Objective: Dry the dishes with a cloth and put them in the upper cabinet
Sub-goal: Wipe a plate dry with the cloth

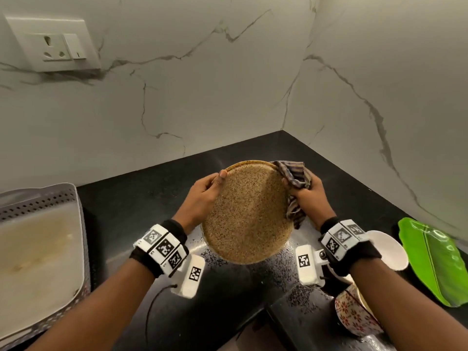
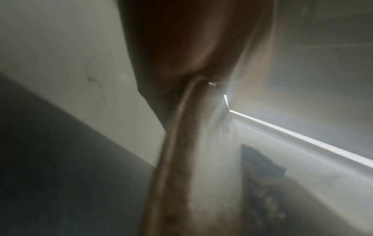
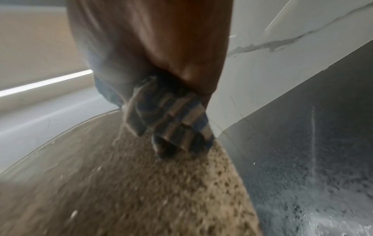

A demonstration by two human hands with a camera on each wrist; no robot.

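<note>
Left hand grips speckled plate; right hand presses cloth on rim.

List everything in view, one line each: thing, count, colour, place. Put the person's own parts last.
plate: one, speckled brown, held tilted above the counter between both hands
cloth: one, striped brown and blue, against the plate's right edge
counter: one, black, wet with droplets, below the plate
tray: one, grey perforated rim, far left
leaf-shaped dish: one, green, far right
white dish: one, white, right, partly behind the wrist
patterned bowl: one, white with red flowers, lower right
socket: one, white, wall upper left
left hand: grips the plate's left rim
right hand: holds the cloth
</note>
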